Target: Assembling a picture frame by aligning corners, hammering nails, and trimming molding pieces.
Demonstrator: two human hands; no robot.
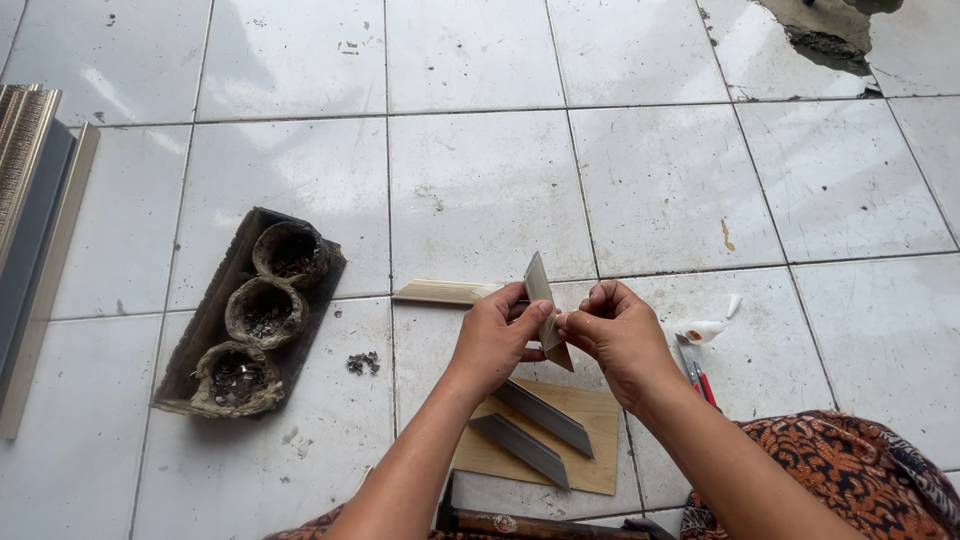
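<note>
My left hand (497, 335) and my right hand (615, 332) meet above the white tiled floor, both gripping a short mitred piece of frame moulding (540, 288) that stands tilted upward between my fingers. A second pale moulding strip (440, 292) lies flat on the floor behind my left hand; whether it touches the held piece I cannot tell. Below my wrists a small wooden board (590, 440) carries two more grey moulding pieces (545, 415), lying side by side.
A dark tray (200, 340) with three round cups of small metal bits sits at left, with loose bits (362, 362) beside it. Long frame mouldings (30, 230) lie along the left edge. A red-handled tool (697, 375) and white glue smear (702, 329) lie right. Patterned cloth (850, 470) covers my knee.
</note>
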